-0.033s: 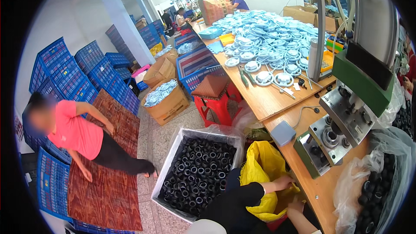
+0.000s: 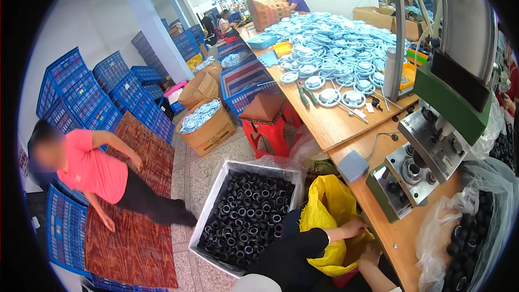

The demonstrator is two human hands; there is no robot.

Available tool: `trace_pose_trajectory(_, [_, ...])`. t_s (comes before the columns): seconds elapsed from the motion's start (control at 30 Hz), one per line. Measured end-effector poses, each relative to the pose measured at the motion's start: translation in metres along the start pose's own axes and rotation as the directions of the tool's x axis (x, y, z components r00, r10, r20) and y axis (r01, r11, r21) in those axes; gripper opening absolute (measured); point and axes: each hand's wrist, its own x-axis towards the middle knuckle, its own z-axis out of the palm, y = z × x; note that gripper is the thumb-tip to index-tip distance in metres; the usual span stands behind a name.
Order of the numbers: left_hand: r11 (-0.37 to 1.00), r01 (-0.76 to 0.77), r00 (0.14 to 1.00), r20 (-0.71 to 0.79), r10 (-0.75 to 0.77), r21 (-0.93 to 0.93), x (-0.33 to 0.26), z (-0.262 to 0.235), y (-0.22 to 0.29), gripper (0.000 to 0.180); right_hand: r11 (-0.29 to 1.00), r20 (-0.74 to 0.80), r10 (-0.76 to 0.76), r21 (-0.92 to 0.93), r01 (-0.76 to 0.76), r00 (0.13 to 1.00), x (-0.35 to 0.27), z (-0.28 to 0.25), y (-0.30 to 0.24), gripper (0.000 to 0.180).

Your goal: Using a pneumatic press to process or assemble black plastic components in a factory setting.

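Observation:
A yellow woven sack (image 2: 328, 200) stands with its mouth spread, between the bench and the white box of black rings. At its right rim my left hand (image 2: 354, 229) is closed on the edge of the sack, the arm in a black sleeve. Just below, my right hand (image 2: 369, 258) also grips the rim, its fingers partly hidden by the sack's folds. Inside the sack I see only a shadowed brownish-yellow lining; its bottom is hidden. The white box (image 2: 203, 232), lined with clear plastic, holds many black ring-shaped parts (image 2: 243, 211).
On the right, a green and metal press (image 2: 413, 176) stands on the wooden bench (image 2: 386, 238) beside a grey box-shaped unit (image 2: 352, 166). Pale blue coiled parts (image 2: 335, 48) cover the far table. A red stool (image 2: 267, 130) and a person in pink (image 2: 89, 157) are left.
The person in pink has shifted slightly, with the trailing trouser leg now reaching nearer the white box. My hands and the sack look unchanged.

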Motion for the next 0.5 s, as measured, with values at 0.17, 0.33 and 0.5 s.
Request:
trace_pose_trajectory(0.17, [0.874, 0.429, 0.872, -0.146, -0.467, -0.227, 0.004, -0.013, 0.006, 0.021, 0.987, -0.074, 0.082, 0.146, -0.07, 0.994, -0.04, -0.046, -0.006, 0.048])
trace_pose_trajectory(0.33, [0.939, 0.328, 0.896, -0.284, -0.343, -0.1, 0.023, -0.033, 0.002, 0.017, 0.957, -0.254, 0.272, -0.03, -0.289, 0.928, 0.03, 0.001, 0.001, 0.041])
trace_pose_trajectory(0.5, [0.926, 0.366, 0.898, -0.226, -0.378, -0.097, 0.023, -0.038, 0.028, 0.019, 0.934, -0.215, 0.356, 0.078, -0.348, 0.909, 0.017, -0.023, 0.007, 0.041])
